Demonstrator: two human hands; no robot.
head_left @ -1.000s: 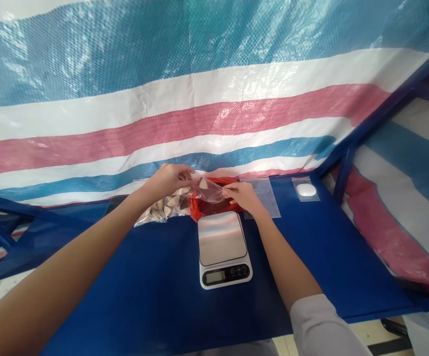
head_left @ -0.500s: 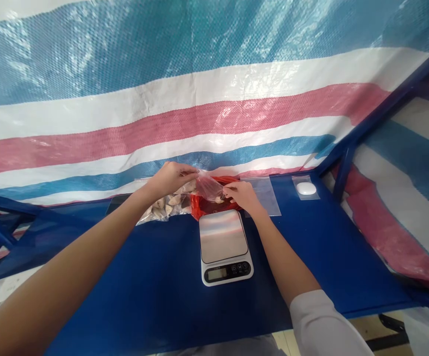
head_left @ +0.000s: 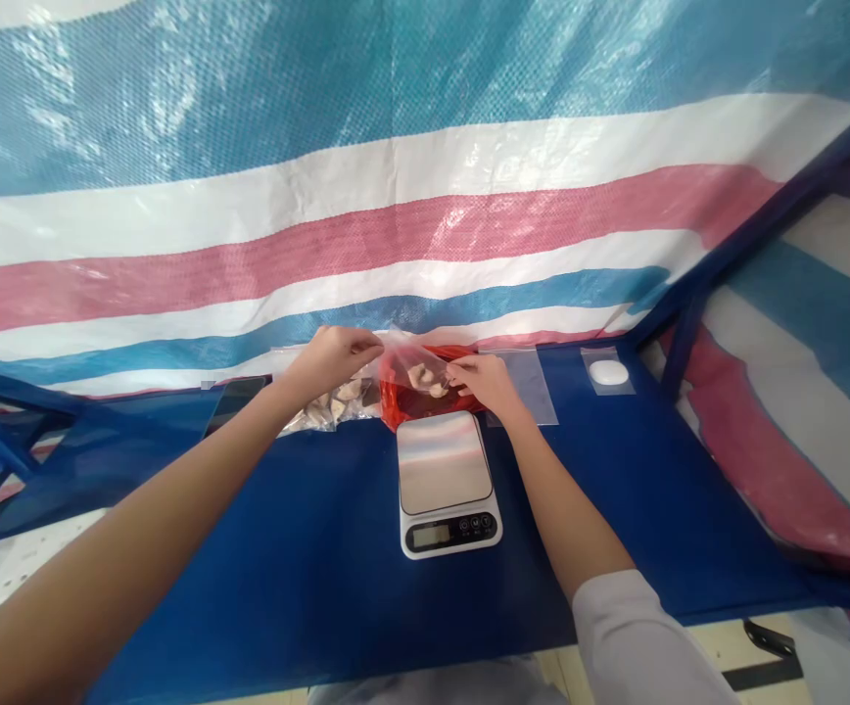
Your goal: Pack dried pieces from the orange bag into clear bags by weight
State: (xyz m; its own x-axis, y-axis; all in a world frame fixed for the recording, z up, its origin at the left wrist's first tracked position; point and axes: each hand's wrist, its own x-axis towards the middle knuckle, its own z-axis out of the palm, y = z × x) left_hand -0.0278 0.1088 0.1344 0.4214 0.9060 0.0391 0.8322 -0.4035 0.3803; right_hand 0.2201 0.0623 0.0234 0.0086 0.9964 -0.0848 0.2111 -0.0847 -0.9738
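My left hand (head_left: 337, 357) pinches the edge of a clear plastic bag (head_left: 402, 345) held over a red plastic bag (head_left: 392, 397). My right hand (head_left: 485, 380) has its fingers closed on the other side of the clear bag. Pale, beige dried pieces (head_left: 425, 377) show between the hands; whether they all lie inside the clear bag or partly in the red one I cannot tell. Just in front stands a white kitchen scale (head_left: 446, 470) with a bare metal plate. Left of the red bag, partly behind my left hand, lie clear bags of similar beige pieces (head_left: 337, 403).
A flat clear bag (head_left: 532, 382) lies right of my right hand. Farther right, a white oval object (head_left: 608, 373) rests on a small clear bag. A dark flat object (head_left: 238, 399) and a white perforated tray (head_left: 21, 558) are at the left. Striped sheeting (head_left: 396, 225) hangs behind the blue table (head_left: 307, 587).
My left hand has shifted slightly left and down, stretching the clear bag wider. More beige pieces now show between my hands.
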